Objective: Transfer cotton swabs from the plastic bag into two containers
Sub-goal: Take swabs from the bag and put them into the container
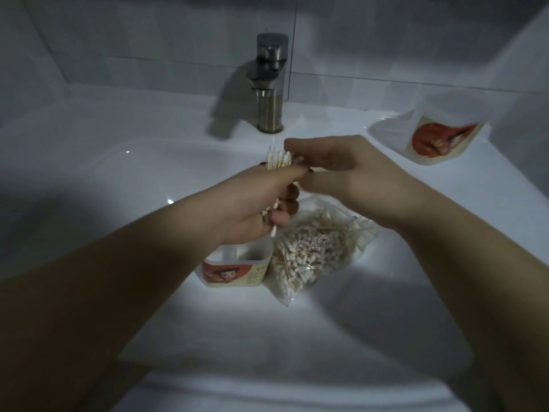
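Observation:
My left hand [261,203] grips a bundle of cotton swabs [277,160] upright above the sink basin, white tips poking out above and below the fist. My right hand [335,168] touches the top of that bundle with curled fingertips. Below the hands a clear plastic bag [315,251] full of swabs lies in the basin. A small clear container [237,270] with a red cartoon label stands just left of the bag, partly hidden by my left wrist. A second labelled container [442,138] lies on the counter at the right.
A metal faucet [270,81] stands at the back centre of the white sink [118,179]. Grey tiled wall runs behind. The scene is dim, lit mainly around the basin's middle.

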### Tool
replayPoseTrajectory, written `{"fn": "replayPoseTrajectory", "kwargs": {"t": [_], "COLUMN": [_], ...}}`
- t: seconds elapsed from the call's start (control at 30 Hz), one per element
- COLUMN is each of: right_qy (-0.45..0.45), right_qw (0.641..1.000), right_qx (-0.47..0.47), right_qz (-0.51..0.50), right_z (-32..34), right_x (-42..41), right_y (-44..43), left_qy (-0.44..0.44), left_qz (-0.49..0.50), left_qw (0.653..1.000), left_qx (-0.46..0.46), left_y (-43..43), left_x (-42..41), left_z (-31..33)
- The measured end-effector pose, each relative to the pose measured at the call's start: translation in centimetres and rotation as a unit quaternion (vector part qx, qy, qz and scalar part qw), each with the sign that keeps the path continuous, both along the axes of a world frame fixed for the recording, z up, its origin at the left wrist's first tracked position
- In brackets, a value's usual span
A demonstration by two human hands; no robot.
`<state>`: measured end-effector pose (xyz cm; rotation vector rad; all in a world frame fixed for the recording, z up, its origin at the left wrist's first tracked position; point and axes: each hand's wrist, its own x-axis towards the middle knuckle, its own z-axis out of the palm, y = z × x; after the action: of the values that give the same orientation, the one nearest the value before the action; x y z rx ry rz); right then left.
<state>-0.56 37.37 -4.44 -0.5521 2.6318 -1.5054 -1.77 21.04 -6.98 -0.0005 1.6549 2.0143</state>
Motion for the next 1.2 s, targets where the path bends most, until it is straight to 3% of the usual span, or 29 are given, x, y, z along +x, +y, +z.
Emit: {"fn": "replayPoseTrajectory", "kwargs": {"t": [0.13,0.23,0.43,0.87,1.2], "right_qy": [0.046,0.124,0.135,0.080,0.184], "right_qw": [0.975,0.957,0.947,0.973,0.953], "right_qx": [0.209,0.255,0.284,0.206,0.240], "right_qz": [0.066,0.056,0.067,0.067,0.027], "right_z": [-0.9,-1.1,-0.6,-0.4,-0.4], "right_x": [0.6,0.4,0.6,0.8,0.4], "right_y": [-1.2,-1.9,-2.0,-1.8,-1.4], "left_qy": [-0.073,-0.093,-0.105,-0.111,-0.078], "left_qz": [0.021,0.032,0.050,0.074,0.020], "left_qw": [0.996,0.994,0.991,0.990,0.996], "left_qx": [0.055,0.051,0.060,0.052,0.032], "left_y": [-0.1,-0.2,-0.2,0.0,0.0], "left_x": [-0.1,-0.1,-0.1,0.2,0.3], "left_z": [0.0,0.1,0.0,0.2,0.2]}}
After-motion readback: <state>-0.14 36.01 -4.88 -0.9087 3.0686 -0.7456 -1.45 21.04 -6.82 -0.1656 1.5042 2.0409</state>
